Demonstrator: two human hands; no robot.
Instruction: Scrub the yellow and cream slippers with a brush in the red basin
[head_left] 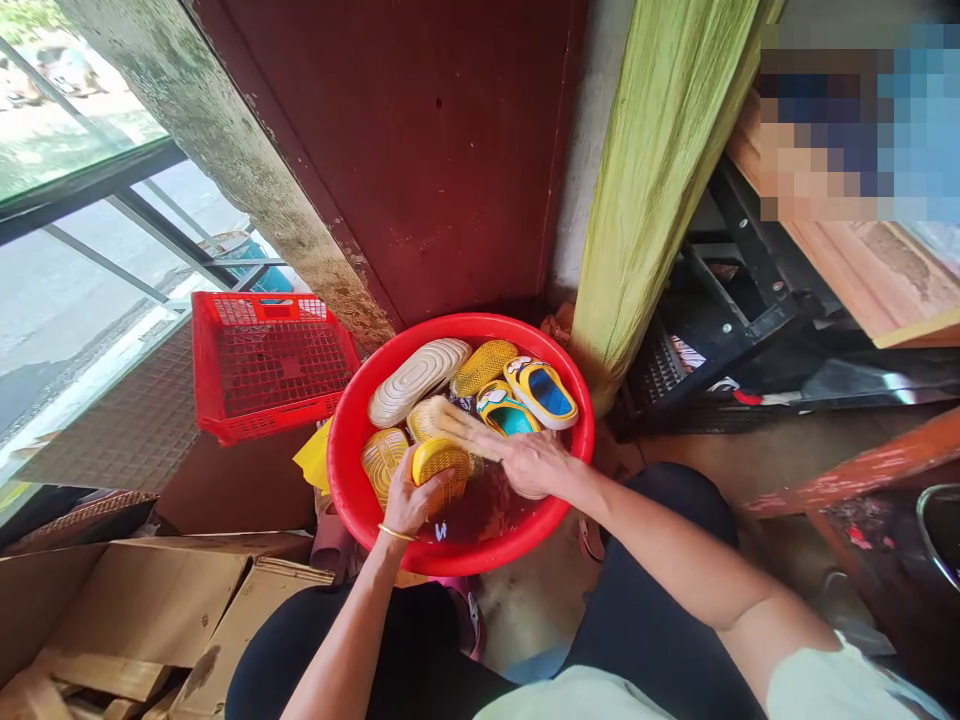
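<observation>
A red basin [339, 455] with water in it sits between my knees. Inside my left hand [409, 500] is a yellow shoe [442, 468], its textured sole turned up, held over the near side of the basin. My right hand [534, 466] grips the wooden handle of a scrub brush [480, 436], whose head is just beyond that shoe; whether they touch I cannot tell. Around them in the basin are a shoe with a cream sole up [420, 378], yellow soles [384, 462], a clog with blue inside [550, 388] and one with teal inside [517, 420].
A red plastic crate [274, 360] stands left of the basin. Cardboard boxes [150, 600] holding wood pieces are at lower left. Behind the basin rises a dark red door panel [420, 150]; a green curtain [645, 180] hangs beside it. Wooden furniture [870, 500] is on the right.
</observation>
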